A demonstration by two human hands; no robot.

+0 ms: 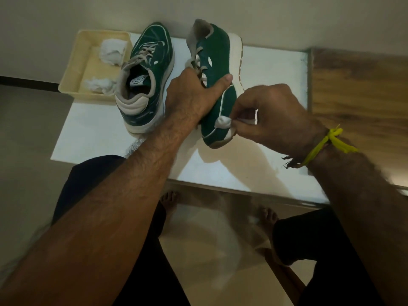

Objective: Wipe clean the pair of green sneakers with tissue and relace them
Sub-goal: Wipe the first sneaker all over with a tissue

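Left hand grips the tilted green sneaker above the tabletop, right hand pinches tissue against its toe; I judge short firm strokes, shoe braced, work best.

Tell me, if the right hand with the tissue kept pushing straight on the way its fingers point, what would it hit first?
Probably the held sneaker: the right hand pinches the tissue against its green side near the toe. Depth is unclear, but nothing shows between them.
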